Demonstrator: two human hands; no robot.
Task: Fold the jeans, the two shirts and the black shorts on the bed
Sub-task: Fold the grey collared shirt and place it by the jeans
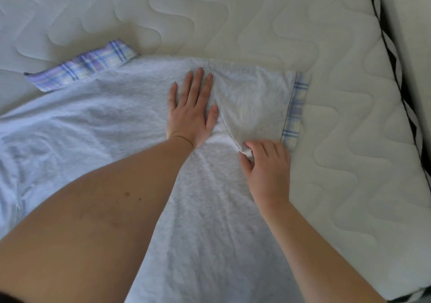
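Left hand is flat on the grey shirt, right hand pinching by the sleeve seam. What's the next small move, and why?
Probably fold the sleeve inward over the shirt body. The left hand lies flat beside the sleeve seam, pinning a fold line, while the right hand pinches fabric at the underarm. The sleeve, with its plaid cuff, lies spread toward the mattress edge.

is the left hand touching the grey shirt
Touching: the head view shows the left hand lying flat, palm down, fingers straight, on the grey shirt.
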